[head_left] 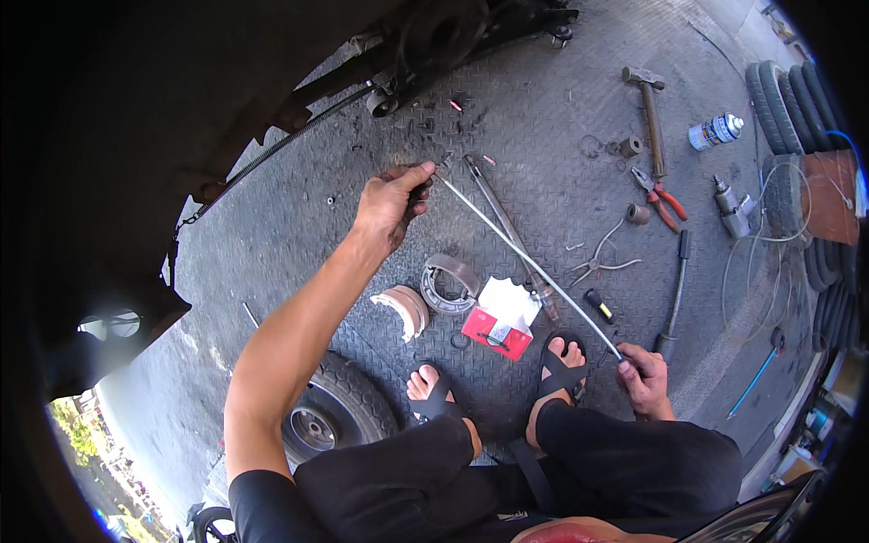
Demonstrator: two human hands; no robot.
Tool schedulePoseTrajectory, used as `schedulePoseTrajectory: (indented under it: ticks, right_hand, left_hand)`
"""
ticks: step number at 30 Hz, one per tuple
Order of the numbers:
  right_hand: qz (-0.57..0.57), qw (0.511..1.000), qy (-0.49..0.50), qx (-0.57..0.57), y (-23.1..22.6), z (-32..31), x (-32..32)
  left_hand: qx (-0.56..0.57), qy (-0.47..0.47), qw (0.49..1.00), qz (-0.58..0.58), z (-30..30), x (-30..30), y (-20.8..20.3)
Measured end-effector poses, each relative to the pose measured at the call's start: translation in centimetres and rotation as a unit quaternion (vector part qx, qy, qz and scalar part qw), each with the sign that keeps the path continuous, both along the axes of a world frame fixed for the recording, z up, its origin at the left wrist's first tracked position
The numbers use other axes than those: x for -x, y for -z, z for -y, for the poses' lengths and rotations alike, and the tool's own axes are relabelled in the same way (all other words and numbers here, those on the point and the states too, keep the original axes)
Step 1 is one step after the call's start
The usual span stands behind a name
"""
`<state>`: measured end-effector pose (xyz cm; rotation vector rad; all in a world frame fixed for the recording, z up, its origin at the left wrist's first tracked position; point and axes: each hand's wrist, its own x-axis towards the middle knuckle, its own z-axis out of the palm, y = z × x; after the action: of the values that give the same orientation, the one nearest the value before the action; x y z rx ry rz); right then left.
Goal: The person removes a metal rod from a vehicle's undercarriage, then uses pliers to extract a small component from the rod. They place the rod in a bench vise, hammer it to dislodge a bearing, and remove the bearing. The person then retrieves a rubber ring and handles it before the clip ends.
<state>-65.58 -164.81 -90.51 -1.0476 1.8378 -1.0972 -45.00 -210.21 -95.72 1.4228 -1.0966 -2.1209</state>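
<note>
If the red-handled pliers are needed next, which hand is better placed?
Probably the right hand: it is nearer, and the red-handled pliers lie on its side, handle end toward it. The left hand is farther; both hold the thin rod.

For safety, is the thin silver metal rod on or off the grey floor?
Off: left hand and right hand hold the rod up.
</note>
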Motion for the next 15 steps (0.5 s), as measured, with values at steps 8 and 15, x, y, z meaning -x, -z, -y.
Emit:
schedulePoseTrajectory:
  ticks: [8,15]
  right_hand:
    - [-0.023,0.999,-0.003,-0.042,-0.1,0.7,0.2]
    - [0.042,0.998,0.030,-0.047,0.7,0.0,0.1]
  left_hand:
    - [0.020,-0.024,0.999,0.043,2.3,-2.7,5.8]
    - [0.272,0.146,0.911,0.275,3.4,-4.8,7.4]
